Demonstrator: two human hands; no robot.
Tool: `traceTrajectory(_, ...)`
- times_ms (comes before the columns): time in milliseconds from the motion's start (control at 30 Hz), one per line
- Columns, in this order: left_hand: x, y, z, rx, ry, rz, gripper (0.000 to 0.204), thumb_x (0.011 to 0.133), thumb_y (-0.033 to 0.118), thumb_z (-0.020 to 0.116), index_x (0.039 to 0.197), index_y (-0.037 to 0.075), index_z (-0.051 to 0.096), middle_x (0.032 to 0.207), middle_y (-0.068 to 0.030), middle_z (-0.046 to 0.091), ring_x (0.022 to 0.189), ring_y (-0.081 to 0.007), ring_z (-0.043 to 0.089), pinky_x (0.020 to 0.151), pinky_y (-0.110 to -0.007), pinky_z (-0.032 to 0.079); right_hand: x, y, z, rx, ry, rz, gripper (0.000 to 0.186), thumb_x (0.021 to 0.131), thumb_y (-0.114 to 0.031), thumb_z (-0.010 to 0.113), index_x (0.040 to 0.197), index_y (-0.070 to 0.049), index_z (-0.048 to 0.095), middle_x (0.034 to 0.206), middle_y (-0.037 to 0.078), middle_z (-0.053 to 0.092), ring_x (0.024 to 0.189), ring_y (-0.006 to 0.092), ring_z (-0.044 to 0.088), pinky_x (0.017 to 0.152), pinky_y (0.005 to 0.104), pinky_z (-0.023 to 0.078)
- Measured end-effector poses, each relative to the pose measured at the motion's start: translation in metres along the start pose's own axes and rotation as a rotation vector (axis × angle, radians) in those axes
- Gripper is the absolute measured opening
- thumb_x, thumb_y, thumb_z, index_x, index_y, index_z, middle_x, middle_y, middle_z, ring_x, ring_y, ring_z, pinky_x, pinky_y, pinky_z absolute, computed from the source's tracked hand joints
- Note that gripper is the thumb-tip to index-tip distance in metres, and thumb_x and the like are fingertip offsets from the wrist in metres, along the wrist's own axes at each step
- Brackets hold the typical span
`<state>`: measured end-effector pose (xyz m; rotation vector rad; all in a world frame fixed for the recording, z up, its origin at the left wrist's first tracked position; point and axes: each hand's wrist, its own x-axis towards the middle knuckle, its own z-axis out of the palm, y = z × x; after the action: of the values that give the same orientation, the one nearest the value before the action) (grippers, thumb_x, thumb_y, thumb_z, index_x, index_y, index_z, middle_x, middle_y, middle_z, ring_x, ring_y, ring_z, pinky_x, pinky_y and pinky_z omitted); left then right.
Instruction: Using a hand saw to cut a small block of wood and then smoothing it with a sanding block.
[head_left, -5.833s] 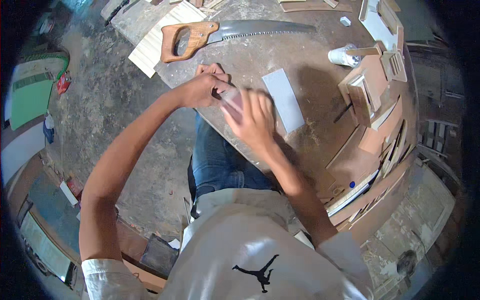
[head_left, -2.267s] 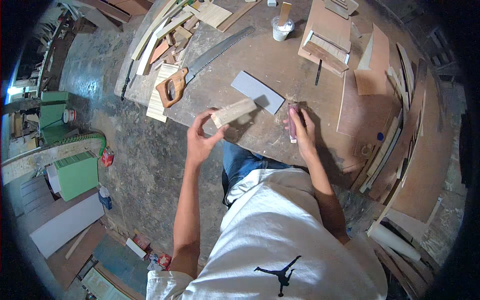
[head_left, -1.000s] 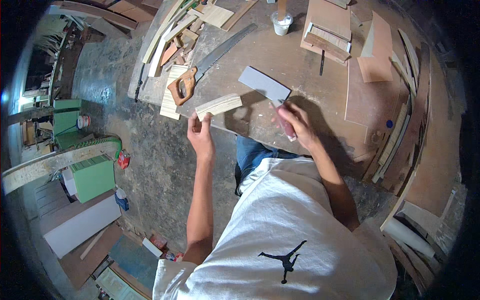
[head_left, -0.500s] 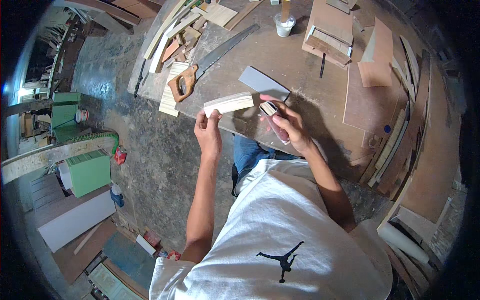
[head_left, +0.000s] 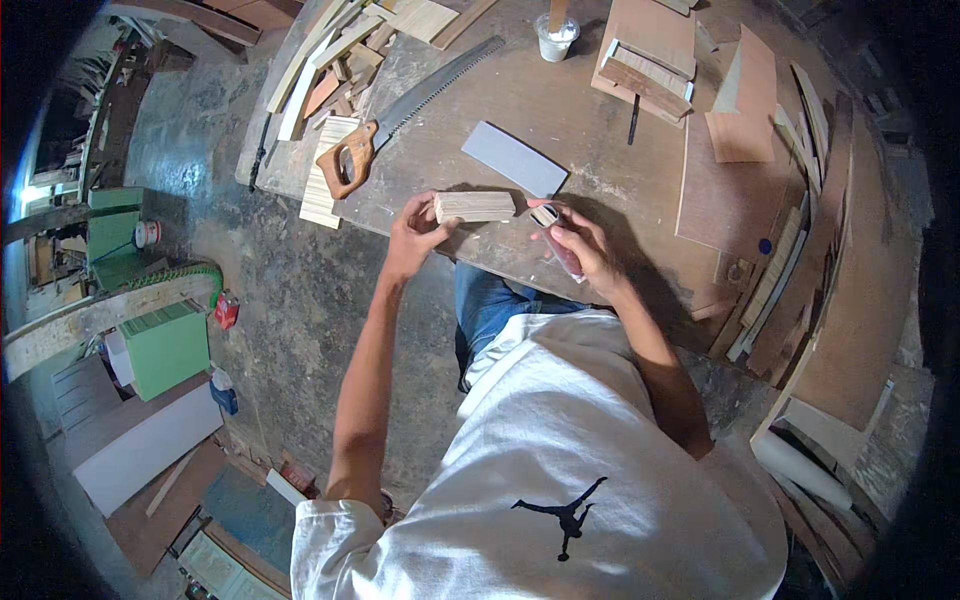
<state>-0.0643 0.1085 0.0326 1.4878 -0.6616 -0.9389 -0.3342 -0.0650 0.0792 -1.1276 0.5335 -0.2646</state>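
Note:
My left hand (head_left: 412,240) pinches one end of a pale wooden block (head_left: 478,207) over the near edge of the workbench (head_left: 480,100). Its striped grain faces up at me. In my right hand (head_left: 592,255), fingers wrapped round it, is a sanding block (head_left: 565,262), a small piece of wood in a reddish-brown sheet. The two blocks are close together, with a small gap between them. Just beyond lies a flat grey rectangular piece (head_left: 513,158). A handsaw (head_left: 348,160) with a wooden handle rests to the left of it.
Wood offcuts (head_left: 345,75) are heaped at the far left of the bench. A clear cup (head_left: 556,42) with white stuff and a stick stands at the back. Thin boards (head_left: 740,190) and a wooden box-like piece (head_left: 650,70) occupy the right. A green cabinet (head_left: 165,345) stands left.
My left hand has turned the wooden block so that another face shows, and its grip has shifted to the block's left end. My right hand still holds the sanding block.

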Motion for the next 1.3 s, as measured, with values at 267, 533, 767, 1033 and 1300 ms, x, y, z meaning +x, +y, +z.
traceTrajectory(267,0.038,0.020,-0.055,0.794,-0.287,0.278,0.058,0.074,0.033,0.090,0.126,0.014,0.072,0.130,-0.0081,0.063,0.127,-0.0298,0.052,0.111,-0.044,0.032,0.010,0.020,0.001,-0.001,0.145,0.080,0.045,0.105,-0.040,0.058,0.131,-0.004,0.063,0.117,0.007,0.070,0.100,0.0154,0.067,0.079,0.0312,0.056)
traceTrajectory(533,0.051,0.012,-0.067,1.018,-0.400,0.184,0.060,0.077,0.035,0.090,0.133,0.022,0.070,0.130,-0.0033,0.057,0.128,-0.0273,0.045,0.110,-0.047,0.027,0.023,0.015,0.023,-0.074,0.111,0.136,0.045,0.108,-0.042,0.053,0.129,-0.003,0.063,0.118,0.007,0.071,0.095,0.0135,0.065,0.074,0.0297,0.054)
traceTrajectory(767,0.048,0.005,-0.064,0.926,-0.327,0.215,0.060,0.076,0.043,0.092,0.129,0.022,0.073,0.130,-0.0011,0.058,0.131,-0.0251,0.045,0.112,-0.048,0.026,0.045,0.005,0.031,-0.175,0.113,0.228,0.037,0.106,-0.035,0.065,0.126,-0.004,0.065,0.111,0.007,0.072,0.086,0.0134,0.065,0.074,0.0275,0.053)
traceTrajectory(1033,0.044,-0.004,-0.065,0.821,-0.258,0.292,0.050,0.076,0.046,0.088,0.121,0.026,0.077,0.123,0.0024,0.059,0.119,-0.0237,0.046,0.101,-0.045,0.028,0.108,0.006,0.070,-1.327,0.027,-0.579,0.065,0.084,-0.039,0.085,0.129,0.000,0.058,0.117,0.018,0.057,0.104,0.0365,0.061,0.088,0.0455,0.050)
traceTrajectory(1300,0.043,-0.006,-0.069,0.779,-0.252,0.319,0.050,0.074,0.041,0.087,0.120,0.025,0.076,0.117,0.0042,0.064,0.118,-0.0236,0.049,0.098,-0.043,0.028,0.125,0.026,0.070,-1.510,-0.110,-0.622,0.068,0.087,-0.046,0.081,0.126,0.005,0.059,0.108,0.020,0.063,0.098,0.0359,0.063,0.086,0.0455,0.048)
